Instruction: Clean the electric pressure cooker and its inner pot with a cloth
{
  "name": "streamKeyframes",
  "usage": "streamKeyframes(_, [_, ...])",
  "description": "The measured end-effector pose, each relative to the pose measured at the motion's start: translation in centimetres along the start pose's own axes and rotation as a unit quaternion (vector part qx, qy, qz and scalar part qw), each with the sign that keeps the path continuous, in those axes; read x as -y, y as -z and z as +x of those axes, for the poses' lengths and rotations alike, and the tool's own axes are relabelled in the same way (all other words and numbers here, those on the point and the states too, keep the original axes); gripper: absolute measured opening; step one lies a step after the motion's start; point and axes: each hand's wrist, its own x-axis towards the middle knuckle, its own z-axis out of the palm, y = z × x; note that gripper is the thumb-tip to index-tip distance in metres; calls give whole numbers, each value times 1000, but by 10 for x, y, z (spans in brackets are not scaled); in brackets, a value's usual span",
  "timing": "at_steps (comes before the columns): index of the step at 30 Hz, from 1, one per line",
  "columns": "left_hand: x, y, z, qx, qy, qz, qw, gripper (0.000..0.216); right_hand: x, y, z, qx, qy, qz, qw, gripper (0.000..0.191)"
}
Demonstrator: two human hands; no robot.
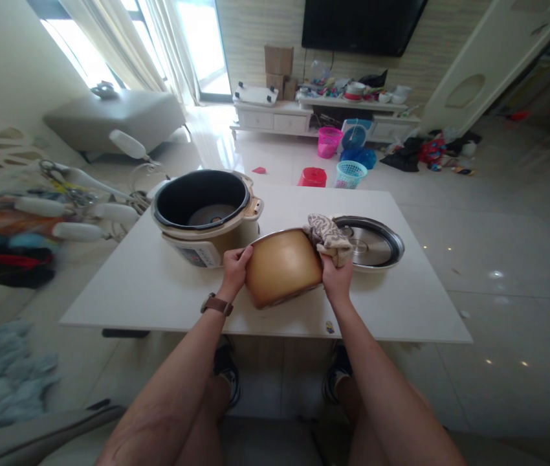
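A gold-coloured inner pot (285,266) is held tilted over the white table, its outer side facing me. My left hand (236,266) grips its left edge, thumb on the outside. On the right, my right hand (337,277) is closed on a patterned cloth (328,238) at the pot's side; part of the cloth hangs over the rim. The pressure cooker body (207,223) stands at the left with its dark inside open upward. Behind the cloth, at the right, the cooker lid (376,243) lies with its metal underside up. The pot's inside is hidden.
The white table (391,310) has its front edge close to my knees. A lamp with several white shades (129,144) stands at the left. Beyond the table are a red stool (312,177), a light-blue basket (351,173) and a pink basket (329,141).
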Motion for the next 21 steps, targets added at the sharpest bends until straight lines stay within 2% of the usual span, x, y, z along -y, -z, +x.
streamKeyframes(4, [20,2,-4,-28,6,10,1000,68,0,0,2,5,5,0,1000,38])
streamKeyframes(9, [28,12,-3,-23,14,32,999,63,-21,-1,10,-21,-86,8,996,42])
streamKeyframes(14, [1,15,2,33,-45,36,998,57,-28,-1,11,-21,-105,8,994,42])
streamKeyframes(16, [-13,13,2,38,-58,42,997,54,-26,-2,11,-21,-105,3,994,40])
streamKeyframes(21, [-28,8,2,33,-31,49,998,62,-19,-7,7,-22,-89,-3,996,33])
